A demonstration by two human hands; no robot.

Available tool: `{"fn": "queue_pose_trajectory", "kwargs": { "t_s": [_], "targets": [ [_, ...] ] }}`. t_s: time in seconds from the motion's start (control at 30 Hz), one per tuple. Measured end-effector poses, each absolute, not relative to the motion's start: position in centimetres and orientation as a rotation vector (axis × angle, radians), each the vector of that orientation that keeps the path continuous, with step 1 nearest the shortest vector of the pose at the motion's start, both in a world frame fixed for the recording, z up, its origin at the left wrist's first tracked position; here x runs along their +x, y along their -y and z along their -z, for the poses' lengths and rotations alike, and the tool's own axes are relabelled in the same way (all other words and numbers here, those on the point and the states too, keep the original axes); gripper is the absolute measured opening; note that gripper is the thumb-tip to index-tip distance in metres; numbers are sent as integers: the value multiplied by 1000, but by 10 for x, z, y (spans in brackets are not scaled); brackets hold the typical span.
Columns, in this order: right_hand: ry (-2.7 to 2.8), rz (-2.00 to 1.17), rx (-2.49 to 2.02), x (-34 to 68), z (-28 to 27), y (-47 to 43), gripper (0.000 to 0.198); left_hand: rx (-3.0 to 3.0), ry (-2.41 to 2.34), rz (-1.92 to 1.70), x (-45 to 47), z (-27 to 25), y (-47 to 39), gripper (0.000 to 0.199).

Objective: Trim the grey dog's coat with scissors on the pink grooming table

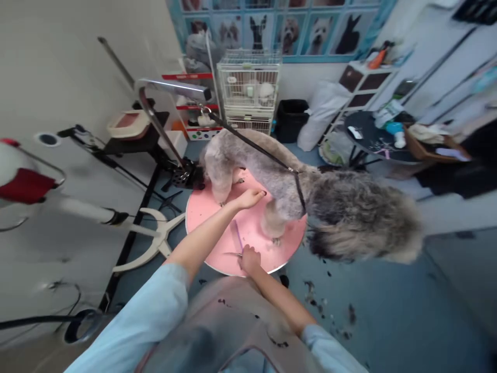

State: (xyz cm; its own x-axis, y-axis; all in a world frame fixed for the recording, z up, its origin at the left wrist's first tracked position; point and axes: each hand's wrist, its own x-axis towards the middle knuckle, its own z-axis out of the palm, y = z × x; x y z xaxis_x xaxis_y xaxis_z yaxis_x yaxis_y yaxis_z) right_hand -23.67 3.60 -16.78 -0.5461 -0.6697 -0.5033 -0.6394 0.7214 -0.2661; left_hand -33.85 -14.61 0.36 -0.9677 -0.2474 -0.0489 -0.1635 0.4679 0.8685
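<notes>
A shaggy grey dog (256,150), clipped short on body and legs, stands on a round pink grooming table (217,243). My left hand (251,198) is beside its underside, behind the front leg, fingers closed together; whatever they hold, if anything, is hidden. Low over the table's near edge, my right hand (250,259) is closed on scissors (233,254) whose blades point left. A thin purple comb (236,234) runs from near that hand up across the table; I cannot tell whether the hand touches it. A black leash (252,145) loops round the dog's neck.
The leash hangs from a metal grooming arm (174,88). At the left stand a red-and-white dryer (27,181) and a cream stand base (166,233). Behind are wire cages (248,85) and a black bin (292,119). A dark side table (363,137) holds tools. Hair clumps (314,300) litter the floor.
</notes>
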Motion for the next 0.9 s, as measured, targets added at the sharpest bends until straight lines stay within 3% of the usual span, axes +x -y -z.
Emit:
{"fn": "queue_pose_trajectory", "kwargs": {
  "t_s": [0.23, 0.53, 0.7, 0.9],
  "targets": [
    [-2384, 96, -825, -219, 159, -38, 23, 120, 2638, 1860, -389, 9, 132, 29],
    [-2628, 51, -859, -233, 117, -216, 24, 253, 2347, 2371, -378, -7, 108, 18],
    [-2962, 221, -1017, -300, 72, -197, 26, 419, 2199, 2510, -378, -9, 106, 15],
    [-2884, 441, -1161, -331, 40, -185, 26, 414, 2127, 2594, -389, 13, 111, 21]
  ]
}}
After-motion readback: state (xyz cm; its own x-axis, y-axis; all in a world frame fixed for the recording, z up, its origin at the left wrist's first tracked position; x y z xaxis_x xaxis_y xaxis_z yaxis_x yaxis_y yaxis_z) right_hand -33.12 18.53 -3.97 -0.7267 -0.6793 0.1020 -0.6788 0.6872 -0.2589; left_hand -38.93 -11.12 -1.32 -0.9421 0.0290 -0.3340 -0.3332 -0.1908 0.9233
